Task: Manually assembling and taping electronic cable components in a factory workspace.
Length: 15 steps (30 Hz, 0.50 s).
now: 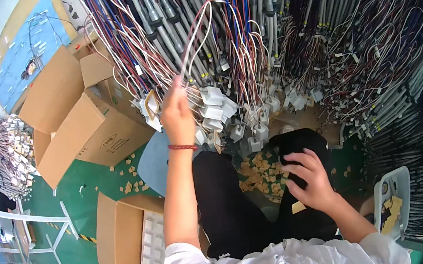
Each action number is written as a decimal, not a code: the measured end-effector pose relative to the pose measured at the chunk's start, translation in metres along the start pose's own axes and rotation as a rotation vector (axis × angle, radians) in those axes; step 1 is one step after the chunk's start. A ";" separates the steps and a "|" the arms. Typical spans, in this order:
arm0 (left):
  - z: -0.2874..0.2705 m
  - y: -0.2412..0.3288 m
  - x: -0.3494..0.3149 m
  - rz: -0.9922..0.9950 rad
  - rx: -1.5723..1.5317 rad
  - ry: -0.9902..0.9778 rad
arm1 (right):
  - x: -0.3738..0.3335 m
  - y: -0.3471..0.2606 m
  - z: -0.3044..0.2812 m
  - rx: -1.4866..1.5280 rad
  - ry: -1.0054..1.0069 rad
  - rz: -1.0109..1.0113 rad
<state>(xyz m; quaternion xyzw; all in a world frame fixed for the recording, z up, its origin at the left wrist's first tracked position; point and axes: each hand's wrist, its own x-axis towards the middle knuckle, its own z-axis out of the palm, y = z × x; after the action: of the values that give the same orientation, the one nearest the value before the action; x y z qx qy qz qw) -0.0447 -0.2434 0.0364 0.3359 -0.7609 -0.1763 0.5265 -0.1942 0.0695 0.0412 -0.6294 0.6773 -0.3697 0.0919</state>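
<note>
My left hand (177,115) is raised at the hanging cable bundles, its fingers closed around a thin white and reddish wire (194,38) that loops down from above. Beside it hang several white block-shaped connectors (213,112) on the wire ends. My right hand (310,179) is over my right leg, fingers curved and apart, with nothing visible in it. A small tan paper piece (298,206) lies just below that hand against my black trousers. Between my legs, many similar tan pieces (261,173) are scattered.
A large open cardboard box (115,129) stands at the left. Nearer, another open box (107,238) holds rows of white parts (151,241). A clear plastic bin (401,183) with tan pieces is at the right. Dense cable bundles (399,42) fill the right side above the green floor (75,258).
</note>
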 end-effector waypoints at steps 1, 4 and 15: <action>-0.011 0.002 0.003 -0.161 -0.140 0.038 | 0.016 -0.003 0.005 0.019 0.048 -0.070; -0.043 -0.003 0.021 -0.300 -0.296 0.095 | 0.051 -0.010 0.024 0.386 0.000 -0.016; -0.165 -0.109 -0.076 -0.523 -0.379 -0.408 | 0.069 -0.018 0.070 0.981 -0.361 0.440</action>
<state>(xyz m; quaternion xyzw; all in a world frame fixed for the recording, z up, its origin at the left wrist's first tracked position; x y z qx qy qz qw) 0.1595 -0.2541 -0.0202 0.3733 -0.6925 -0.5057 0.3541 -0.1518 -0.0193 0.0264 -0.4102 0.5148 -0.4999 0.5628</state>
